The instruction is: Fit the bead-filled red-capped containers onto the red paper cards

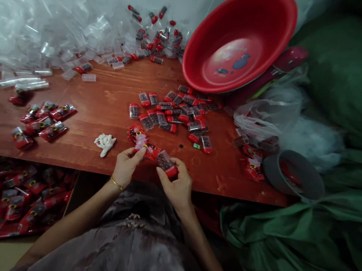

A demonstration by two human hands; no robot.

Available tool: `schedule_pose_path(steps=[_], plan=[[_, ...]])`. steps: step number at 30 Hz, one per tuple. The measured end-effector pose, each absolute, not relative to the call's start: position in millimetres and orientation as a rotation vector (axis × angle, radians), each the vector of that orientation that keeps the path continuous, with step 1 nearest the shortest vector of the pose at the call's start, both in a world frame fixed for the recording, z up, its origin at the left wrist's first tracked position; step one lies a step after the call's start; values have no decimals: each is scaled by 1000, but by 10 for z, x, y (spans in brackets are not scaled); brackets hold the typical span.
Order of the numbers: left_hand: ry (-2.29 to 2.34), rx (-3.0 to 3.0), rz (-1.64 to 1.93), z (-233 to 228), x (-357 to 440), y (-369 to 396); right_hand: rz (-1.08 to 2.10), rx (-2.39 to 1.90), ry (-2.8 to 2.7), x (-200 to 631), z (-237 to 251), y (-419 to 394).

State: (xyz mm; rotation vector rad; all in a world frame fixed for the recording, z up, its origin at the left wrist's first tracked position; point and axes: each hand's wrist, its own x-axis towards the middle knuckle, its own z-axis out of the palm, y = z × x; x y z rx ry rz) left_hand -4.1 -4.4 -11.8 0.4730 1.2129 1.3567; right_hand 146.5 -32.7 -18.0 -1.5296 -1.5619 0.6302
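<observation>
Your left hand (127, 164) pinches a red printed packet (151, 150) at the near edge of the wooden table (105, 99), fingers closed on its end. Your right hand (176, 184) grips a small clear case with a red cap (168, 164), its open end touching the packet. Just beyond lies a stack of red packets (135, 131), beside a white crumpled scrap (104, 142). Farther off sits a scatter of red-capped cases (174, 112), then a tilted red basin (240, 41) and heaped clear sleeves (38, 23).
</observation>
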Motion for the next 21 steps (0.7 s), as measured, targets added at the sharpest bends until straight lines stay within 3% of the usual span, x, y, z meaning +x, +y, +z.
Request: schedule_pose_path(steps=[10, 21], plan=[[1293, 559, 1332, -152, -34, -58, 509, -1541, -1658, 1470, -221, -317], [1251, 695, 1269, -243, 44, -59, 704, -1443, -1681, 1508, -238, -299]])
